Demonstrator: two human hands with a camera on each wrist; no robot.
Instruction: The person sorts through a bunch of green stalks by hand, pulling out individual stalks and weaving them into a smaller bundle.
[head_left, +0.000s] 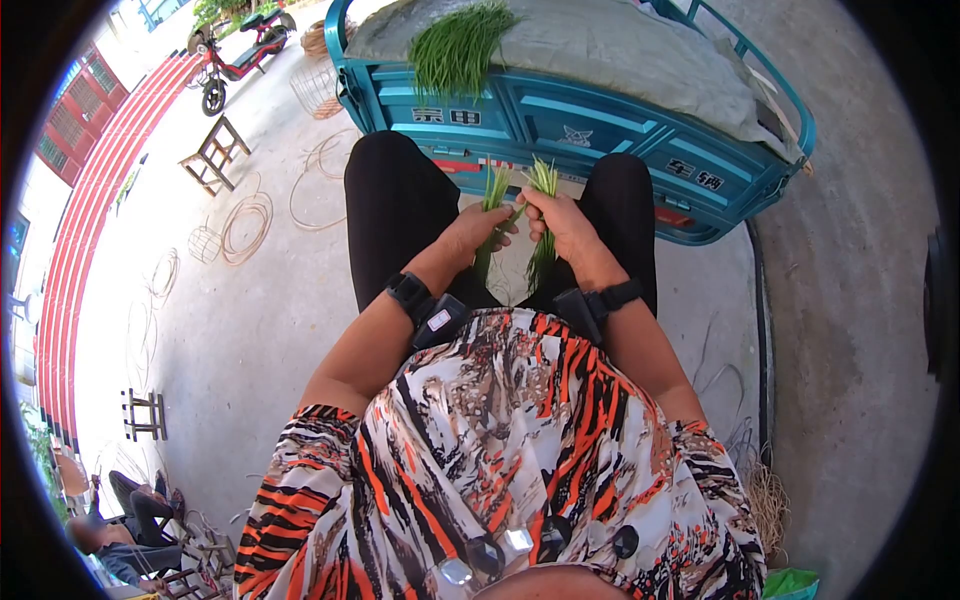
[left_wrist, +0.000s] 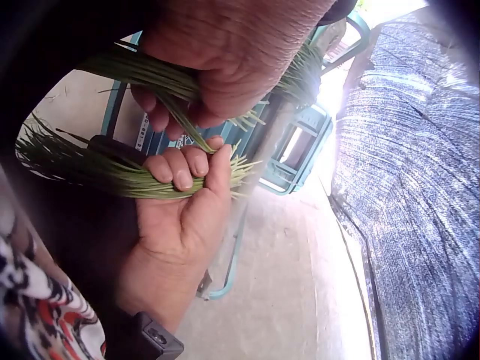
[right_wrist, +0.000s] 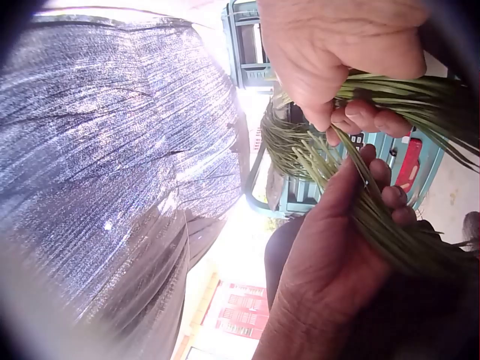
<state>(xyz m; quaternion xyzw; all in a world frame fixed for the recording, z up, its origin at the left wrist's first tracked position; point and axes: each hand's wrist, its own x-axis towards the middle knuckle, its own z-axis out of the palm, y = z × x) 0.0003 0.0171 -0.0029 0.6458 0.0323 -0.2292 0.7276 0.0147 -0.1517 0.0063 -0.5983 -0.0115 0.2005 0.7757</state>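
Note:
Over the lap, my left hand (head_left: pixel 476 232) grips a bunch of chives (head_left: pixel 495 186) with pale cut ends pointing up and away. Facing it, my right hand (head_left: pixel 564 226) holds a second bunch of chives (head_left: pixel 543 178) in curled fingers. A few strands (right_wrist: pixel 346 144) slant between the two hands in the right wrist view, where the thumb and fingertip of my right hand (right_wrist: pixel 341 49) pinch their end. The left wrist view has the right-hand bunch (left_wrist: pixel 97 169) crossing the palm, its tips trailing toward the body.
A teal cargo tricycle bed (head_left: pixel 590 125) stands just beyond the knees, with a grey cover (head_left: pixel 620 55) and a pile of chives (head_left: pixel 455 48) hanging over its edge. To the left are a wooden stool (head_left: pixel 215 155), wire coils (head_left: pixel 246 228), a red scooter (head_left: pixel 240 60) and a seated person (head_left: pixel 140 520).

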